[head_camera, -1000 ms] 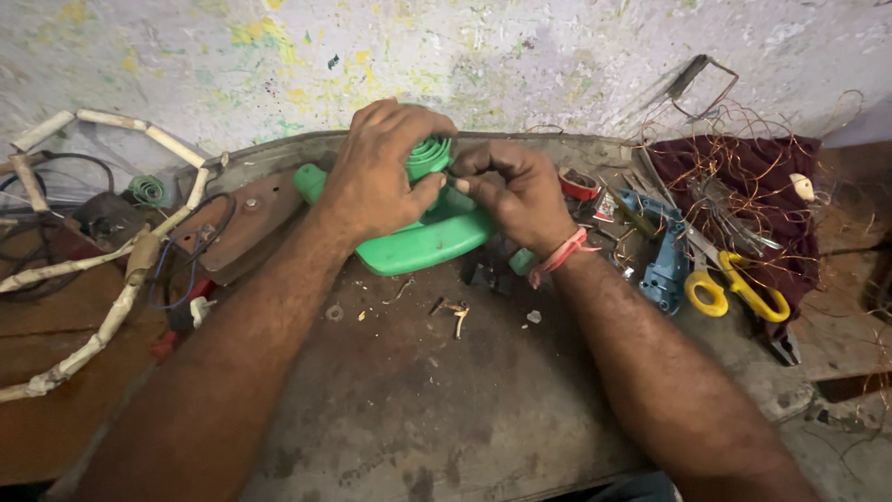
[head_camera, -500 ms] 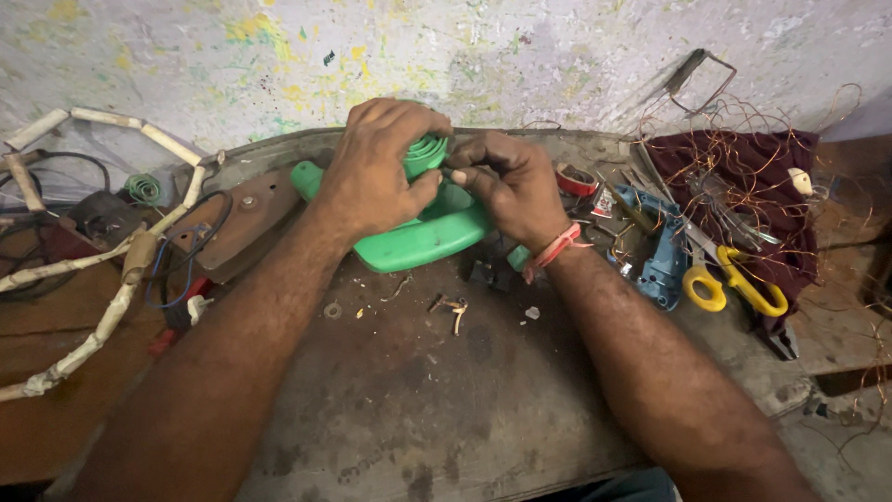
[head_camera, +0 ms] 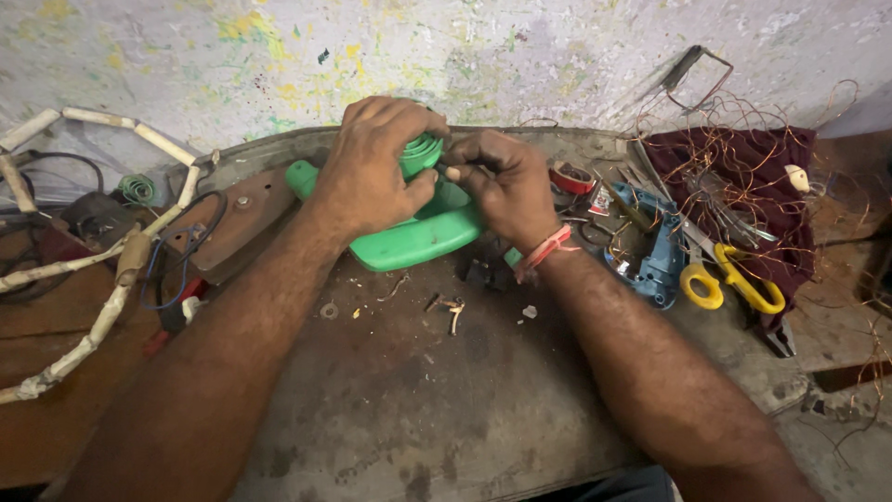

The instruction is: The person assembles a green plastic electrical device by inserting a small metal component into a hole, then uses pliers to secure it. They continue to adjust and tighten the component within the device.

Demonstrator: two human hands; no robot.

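Observation:
A green plastic housing (head_camera: 418, 240) with a ribbed round top lies on the worn grey workbench (head_camera: 409, 409). My left hand (head_camera: 376, 167) covers its upper part, gripping the ribbed knob. My right hand (head_camera: 506, 186) presses against the housing's right side, with fingers curled at the knob; what the fingertips pinch is hidden. A red thread band (head_camera: 544, 249) circles my right wrist. Small screws and metal bits (head_camera: 451, 307) lie on the bench just below the housing.
Yellow-handled scissors (head_camera: 734, 284) and a blue tool (head_camera: 662, 256) sit to the right, beside a maroon cloth (head_camera: 743, 177) tangled with copper wire. On the left lie a taped white cable (head_camera: 111, 288), a brown board (head_camera: 237, 218) and a green wire coil (head_camera: 139, 189).
Both hands have stayed on the green housing with only slight finger shifts near the knob. The view has moved a little.

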